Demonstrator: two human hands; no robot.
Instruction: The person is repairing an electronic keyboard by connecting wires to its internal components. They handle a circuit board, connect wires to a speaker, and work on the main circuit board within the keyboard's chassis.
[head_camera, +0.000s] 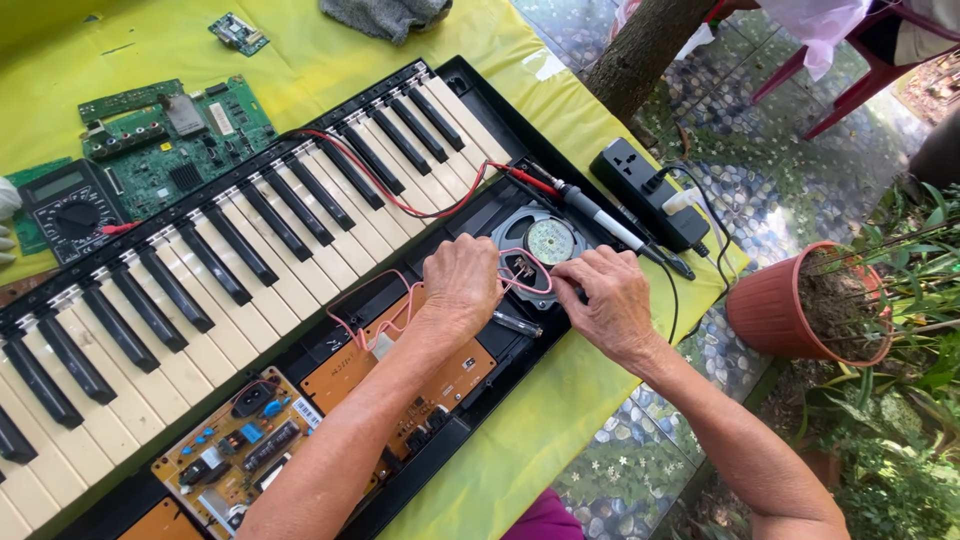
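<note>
An opened electronic keyboard (250, 230) lies on a yellow-green table cover, its circuit boards (400, 360) exposed. My left hand (462, 282) and my right hand (610, 298) meet over the round speaker (548, 240) at the keyboard's right end. The fingers of both pinch thin pink wires (520, 285) at the speaker's terminals. A soldering iron (600, 222) with a black grip rests just beyond the speaker. A red probe lead (400, 195) runs across the keys.
A multimeter (70, 205) and green circuit boards (175, 135) lie at the far left. A black power strip (645, 190) sits at the table's right edge. A terracotta pot (800, 310), a tree trunk (645, 50) and red chairs (850, 80) stand on the pebbled ground.
</note>
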